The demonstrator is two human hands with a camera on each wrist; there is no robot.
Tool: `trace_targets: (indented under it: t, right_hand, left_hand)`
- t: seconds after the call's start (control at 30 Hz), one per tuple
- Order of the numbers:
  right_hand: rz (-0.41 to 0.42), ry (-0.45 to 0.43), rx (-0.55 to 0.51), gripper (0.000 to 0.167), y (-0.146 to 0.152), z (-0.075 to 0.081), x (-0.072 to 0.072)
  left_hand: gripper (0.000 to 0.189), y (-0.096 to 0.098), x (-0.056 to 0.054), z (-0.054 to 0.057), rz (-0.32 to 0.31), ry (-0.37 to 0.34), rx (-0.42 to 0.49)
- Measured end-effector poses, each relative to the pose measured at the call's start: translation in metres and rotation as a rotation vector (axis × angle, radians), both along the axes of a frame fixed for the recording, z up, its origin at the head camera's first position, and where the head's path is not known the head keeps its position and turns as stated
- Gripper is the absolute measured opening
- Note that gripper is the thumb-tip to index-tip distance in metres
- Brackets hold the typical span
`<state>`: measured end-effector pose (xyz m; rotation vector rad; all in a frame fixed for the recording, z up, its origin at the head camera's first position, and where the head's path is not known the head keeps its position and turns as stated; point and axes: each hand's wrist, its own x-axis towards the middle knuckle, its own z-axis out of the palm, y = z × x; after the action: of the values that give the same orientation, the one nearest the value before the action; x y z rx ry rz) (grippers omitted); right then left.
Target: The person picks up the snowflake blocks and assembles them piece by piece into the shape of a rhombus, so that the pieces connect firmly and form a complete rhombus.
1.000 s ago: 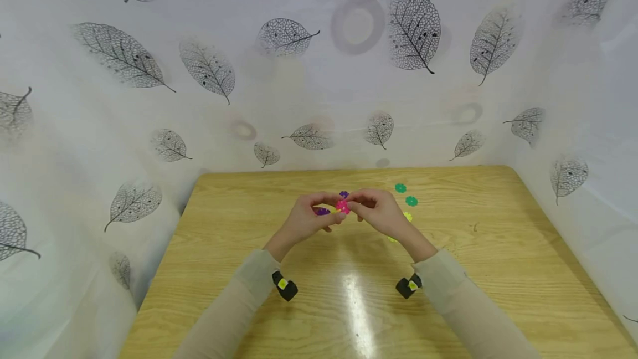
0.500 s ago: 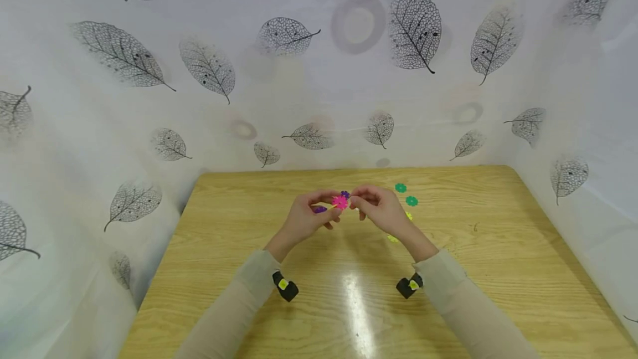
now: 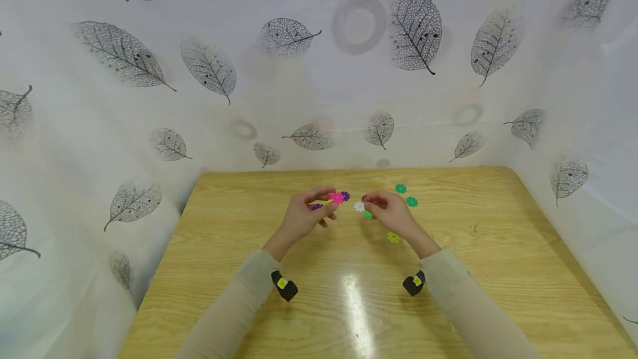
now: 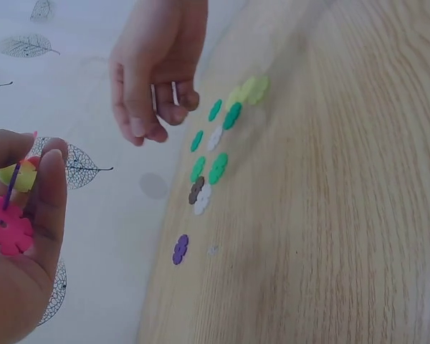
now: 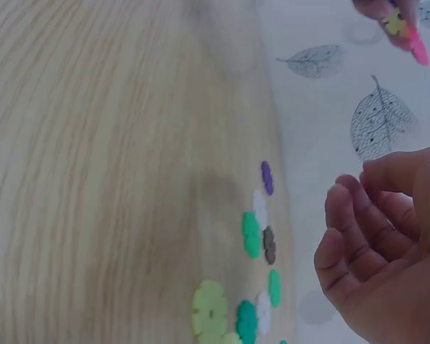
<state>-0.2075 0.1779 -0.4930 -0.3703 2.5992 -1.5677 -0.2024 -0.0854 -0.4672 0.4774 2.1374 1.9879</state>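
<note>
Between thumb and fingers, my left hand (image 3: 297, 218) pinches a small joined group of notched plastic flower discs above the table. A pink disc (image 4: 7, 228), a purple disc (image 4: 12, 185) seen edge-on and a yellow disc (image 4: 20, 176) show in it; the fingers partly hide the group. To its right, my right hand (image 3: 391, 216) hovers with loosely bent fingers and holds nothing in the right wrist view. Below it lie a white disc (image 3: 359, 206) and a green disc (image 3: 368, 215). A loose purple disc (image 3: 346, 196) lies just beyond the left hand's pieces.
Dark green discs (image 3: 411, 201) lie right of the right hand, and a yellow-green disc (image 3: 394, 236) nearer the front. Among the loose pieces is a brown disc (image 4: 196, 190). A leaf-patterned curtain (image 3: 309, 87) borders the wooden table (image 3: 319, 314) at the back and sides.
The right hand has let go of the joined discs and drawn away to the right, uncovering the white and green discs. The left hand has shifted slightly left with its pieces.
</note>
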Motion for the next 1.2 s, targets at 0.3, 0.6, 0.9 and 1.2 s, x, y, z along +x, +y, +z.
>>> trace_targets:
  t: [0.3, 0.6, 0.9, 1.2]
  right_hand:
    - [-0.019, 0.009, 0.202, 0.025, 0.009, -0.020, -0.004]
    - [-0.027, 0.013, 0.252, 0.028, 0.014, -0.040, -0.006]
    - [-0.026, 0.044, 0.296, 0.030, 0.013, -0.047, -0.011]
    - [-0.051, 0.082, 0.329, 0.030, 0.011, -0.051, -0.013]
  left_hand:
    - [0.041, -0.002, -0.001, 0.000, 0.033, -0.003, -0.039]
    - [0.040, -0.002, -0.001, 0.000, 0.034, -0.011, -0.034]
    - [0.040, -0.001, 0.000, 0.000, 0.024, -0.018, -0.013]
    - [0.039, 0.000, 0.000, -0.002, 0.022, -0.003, -0.017]
